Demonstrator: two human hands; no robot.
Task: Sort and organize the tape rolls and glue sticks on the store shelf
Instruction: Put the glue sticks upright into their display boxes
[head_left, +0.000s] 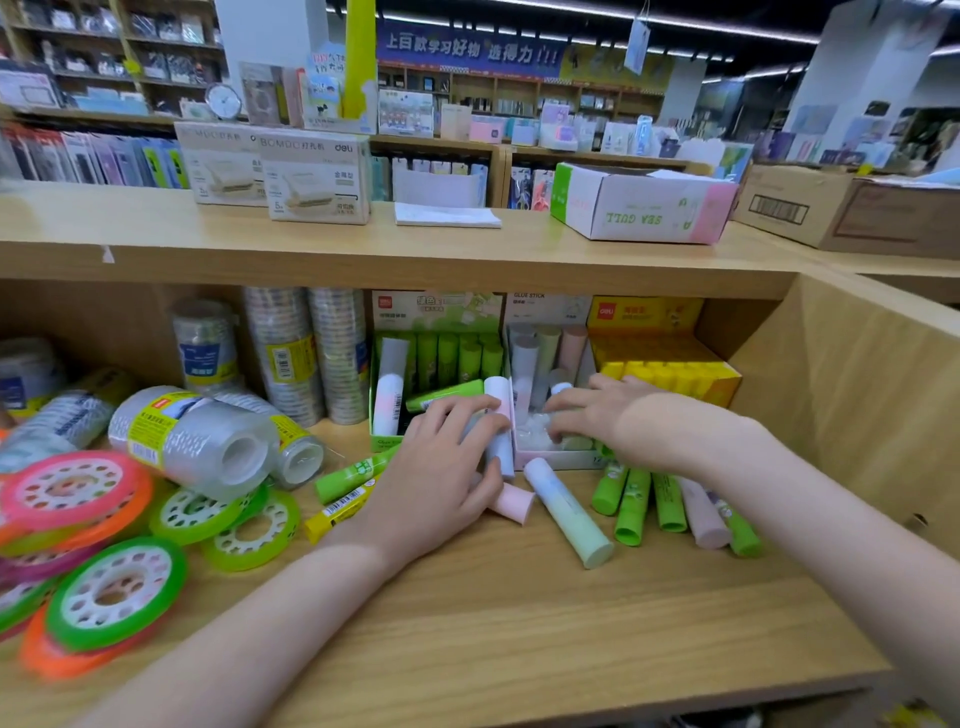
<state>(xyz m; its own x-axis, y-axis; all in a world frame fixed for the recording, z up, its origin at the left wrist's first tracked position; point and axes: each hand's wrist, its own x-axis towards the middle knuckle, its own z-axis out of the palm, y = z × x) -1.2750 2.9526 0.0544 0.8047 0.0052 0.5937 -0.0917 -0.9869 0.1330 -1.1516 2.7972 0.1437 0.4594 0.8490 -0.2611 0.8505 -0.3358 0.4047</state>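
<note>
glue stick (500, 415) | left hand (441, 467) grips it | right hand (597, 410) fingertips hidden in box (550, 460)

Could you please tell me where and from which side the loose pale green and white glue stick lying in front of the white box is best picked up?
Pinch the pale green and white glue stick across its middle, coming from above. It lies flat on the wooden shelf, its sides clear, its far white end close to the white box.

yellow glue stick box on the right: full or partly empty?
Looks full: the yellow box shows unbroken rows of yellow caps; its front row near the right hand is partly hidden.
</note>
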